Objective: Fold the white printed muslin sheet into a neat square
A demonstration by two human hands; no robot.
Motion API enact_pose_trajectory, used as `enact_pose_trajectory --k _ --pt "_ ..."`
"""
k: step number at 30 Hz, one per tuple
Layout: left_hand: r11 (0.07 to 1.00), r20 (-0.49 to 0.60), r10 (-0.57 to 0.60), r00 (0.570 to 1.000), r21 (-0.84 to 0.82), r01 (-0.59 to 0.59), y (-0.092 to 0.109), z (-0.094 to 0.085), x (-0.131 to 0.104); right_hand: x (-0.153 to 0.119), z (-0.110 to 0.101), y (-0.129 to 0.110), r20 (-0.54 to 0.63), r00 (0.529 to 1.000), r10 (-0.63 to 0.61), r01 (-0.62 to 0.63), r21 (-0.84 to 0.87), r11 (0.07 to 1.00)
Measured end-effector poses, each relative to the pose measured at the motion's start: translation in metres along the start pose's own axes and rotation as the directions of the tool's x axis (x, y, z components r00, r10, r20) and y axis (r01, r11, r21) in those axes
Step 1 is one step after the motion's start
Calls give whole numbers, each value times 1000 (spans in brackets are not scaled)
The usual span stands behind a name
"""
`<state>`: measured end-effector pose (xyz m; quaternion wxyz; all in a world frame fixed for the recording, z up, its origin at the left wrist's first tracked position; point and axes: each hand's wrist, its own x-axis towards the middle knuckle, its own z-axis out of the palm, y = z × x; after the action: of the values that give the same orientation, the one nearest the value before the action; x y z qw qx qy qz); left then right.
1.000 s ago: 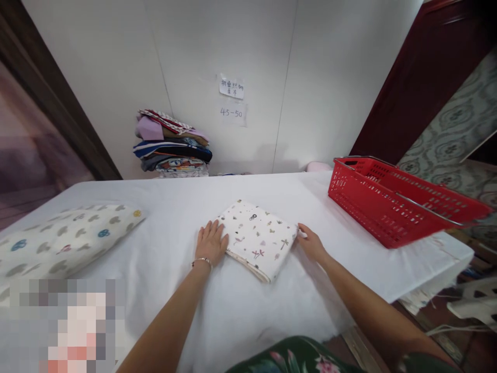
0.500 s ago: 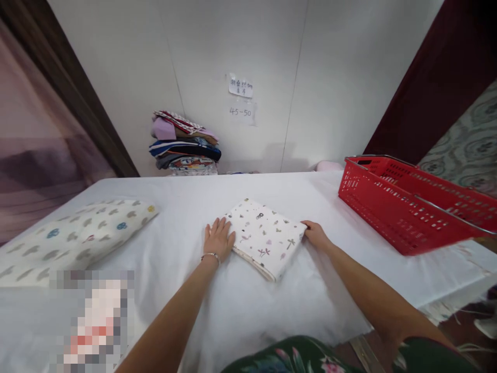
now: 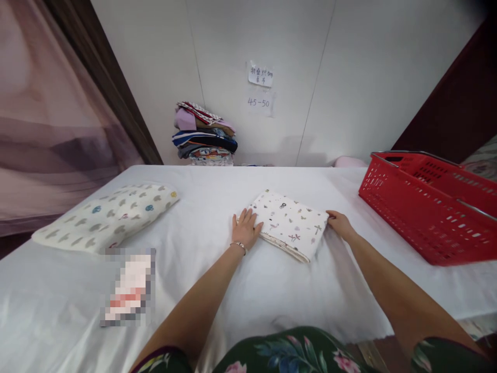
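A folded white cloth printed with small plants and animals lies on the white-covered table in the middle of the head view. My left hand, with a bracelet at its wrist, rests flat at the cloth's left edge, fingers spread and fingertips touching it. At the right corner, my right hand pinches the cloth between thumb and fingers. Layered folds show along the cloth's near edge.
A white pillow-like item with grey cloud shapes lies left, near a pixelated object. Folded fabrics are stacked at the table's far edge. A red plastic basket stands right. Paper notes hang on the wall.
The camera view has swung left, so everything sits farther right in the picture. Both hands keep the same places on the cloth, which stays folded.
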<state>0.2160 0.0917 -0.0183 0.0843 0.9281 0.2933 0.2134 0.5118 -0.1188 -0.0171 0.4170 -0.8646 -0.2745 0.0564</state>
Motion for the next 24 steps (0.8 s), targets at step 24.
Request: enact_pose_trajectory --k 24 --pt "921 -9 384 923 -58 -384 -11 -23 -3 -121 74 -138 452 750 -483 637 -295 712"
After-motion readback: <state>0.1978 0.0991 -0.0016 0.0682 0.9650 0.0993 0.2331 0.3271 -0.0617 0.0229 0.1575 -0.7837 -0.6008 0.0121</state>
